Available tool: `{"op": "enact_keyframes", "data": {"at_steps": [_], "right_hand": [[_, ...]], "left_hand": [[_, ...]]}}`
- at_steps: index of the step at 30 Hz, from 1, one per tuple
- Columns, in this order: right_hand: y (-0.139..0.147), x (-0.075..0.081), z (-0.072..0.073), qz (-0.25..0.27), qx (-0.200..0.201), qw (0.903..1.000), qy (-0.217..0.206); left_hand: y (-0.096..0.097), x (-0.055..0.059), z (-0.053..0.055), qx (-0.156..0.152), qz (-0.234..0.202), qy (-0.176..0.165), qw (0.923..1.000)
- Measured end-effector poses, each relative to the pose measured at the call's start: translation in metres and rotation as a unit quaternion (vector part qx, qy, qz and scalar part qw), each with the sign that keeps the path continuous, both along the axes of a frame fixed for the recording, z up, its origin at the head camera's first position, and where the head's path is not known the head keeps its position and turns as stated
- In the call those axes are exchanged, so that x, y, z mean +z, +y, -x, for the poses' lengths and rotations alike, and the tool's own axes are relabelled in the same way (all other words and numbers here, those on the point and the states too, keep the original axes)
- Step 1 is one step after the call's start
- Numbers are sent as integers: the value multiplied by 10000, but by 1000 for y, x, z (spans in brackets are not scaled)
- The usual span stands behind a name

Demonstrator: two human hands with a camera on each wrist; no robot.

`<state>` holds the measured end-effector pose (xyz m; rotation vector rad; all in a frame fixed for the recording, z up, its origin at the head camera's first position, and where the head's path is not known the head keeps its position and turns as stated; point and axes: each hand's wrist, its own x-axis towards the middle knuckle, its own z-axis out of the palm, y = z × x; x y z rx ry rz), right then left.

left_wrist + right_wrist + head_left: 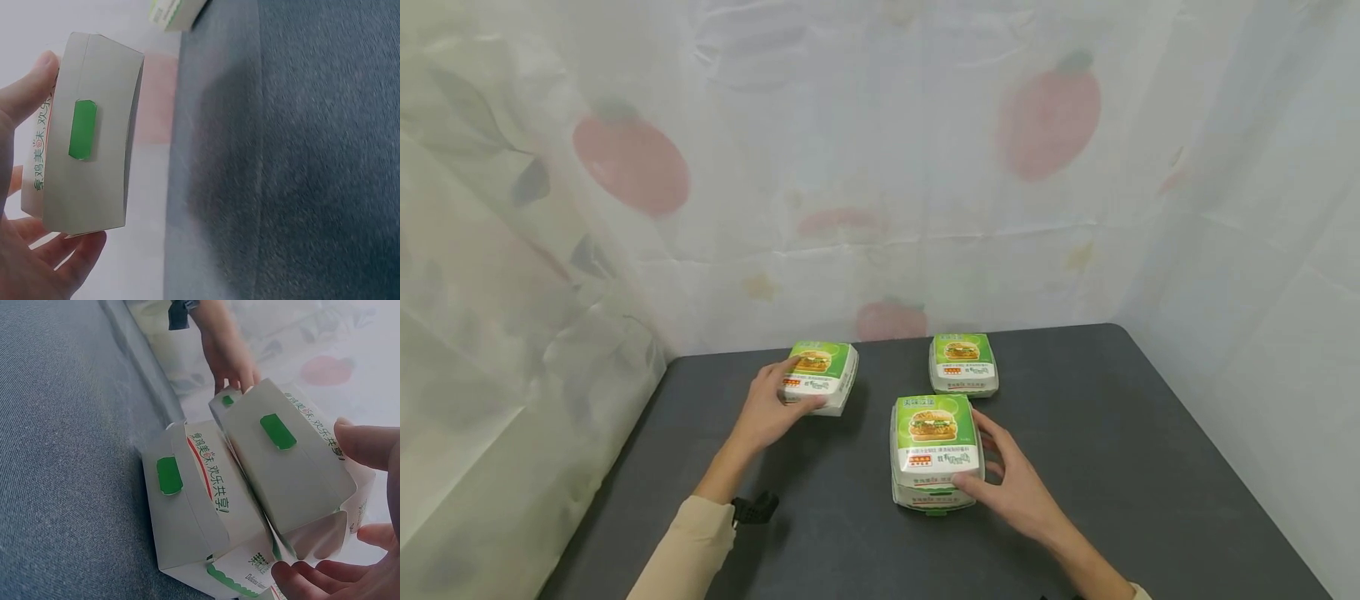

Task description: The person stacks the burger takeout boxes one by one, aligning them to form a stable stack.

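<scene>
In the head view my left hand (771, 408) grips a green-and-white cardboard burger box (820, 375) at the back left. The left wrist view shows this box (94, 137) raised off the table, between thumb and fingers. Nearer, right of centre, two such boxes are stacked, the upper burger box (936, 437) on the lower burger box (932, 499). My right hand (1011, 475) holds the upper one, thumb at its front corner and fingers along its right side. In the right wrist view the upper box (287, 469) sits slightly askew on the lower box (206, 494).
Another burger box (964, 367) stands behind the stack, near the back edge of the dark table (1112, 467). A pale curtain printed with fruit (880, 150) hangs behind and along both sides. A dark band (754, 508) is on the left wrist.
</scene>
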<state>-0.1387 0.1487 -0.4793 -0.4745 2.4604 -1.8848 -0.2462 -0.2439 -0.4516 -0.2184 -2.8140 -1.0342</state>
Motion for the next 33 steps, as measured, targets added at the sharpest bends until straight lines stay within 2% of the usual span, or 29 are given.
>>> {"op": "enact_keyframes", "data": {"at_steps": [15,27,33], "right_hand": [[-1,2,-2,7,-50,10000,-59],[-2,3,-3,74,-31,10000,-30],[-2,3,-3,70,-42,9999,-86]], "left_hand": [[22,21,-16,-248,-10,349,9991],[41,40,-29,-557,-9,739,9957],[48,46,-34,-719,-126,804,9941]]}}
